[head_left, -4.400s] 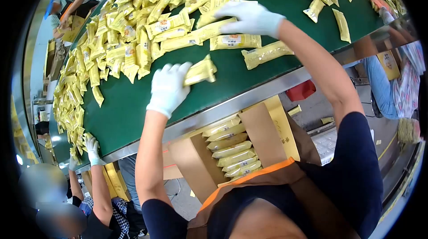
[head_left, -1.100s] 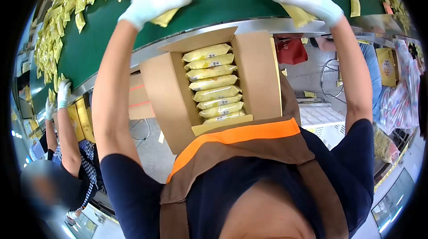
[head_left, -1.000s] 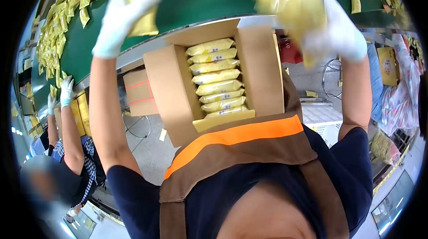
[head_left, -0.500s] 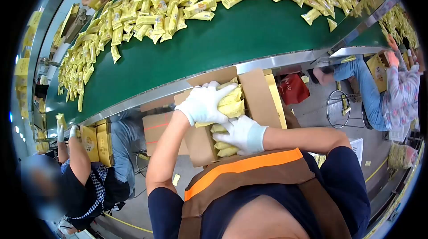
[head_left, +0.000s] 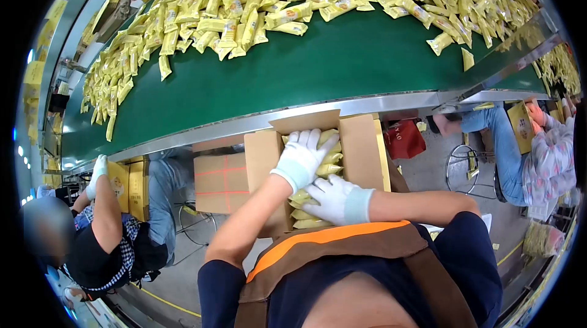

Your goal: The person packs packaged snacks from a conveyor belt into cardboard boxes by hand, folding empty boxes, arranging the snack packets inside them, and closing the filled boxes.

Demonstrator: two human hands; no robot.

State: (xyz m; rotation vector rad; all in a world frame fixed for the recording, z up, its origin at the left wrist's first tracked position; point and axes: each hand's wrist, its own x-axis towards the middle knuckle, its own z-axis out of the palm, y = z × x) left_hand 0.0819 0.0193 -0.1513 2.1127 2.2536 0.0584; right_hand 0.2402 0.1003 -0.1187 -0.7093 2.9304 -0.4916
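Packets (head_left: 331,158) lie inside the open box (head_left: 362,152), beside the green belt (head_left: 306,75); the gloved left hand (head_left: 306,155) and right hand (head_left: 337,198), fingers spread, rest upon them.

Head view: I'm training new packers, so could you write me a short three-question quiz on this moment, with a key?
1. True or false: the loose yellow packets are heaped along the far side of the green belt.

2. Where are the wearer's left hand and right hand?
a) Both over the belt
b) Both at the open carton
c) Left over the belt, right at the carton

3. Fill in the colour: the top of the wearer's brown apron has an ____ band.

Key: 1. True. 2. b. 3. Orange.
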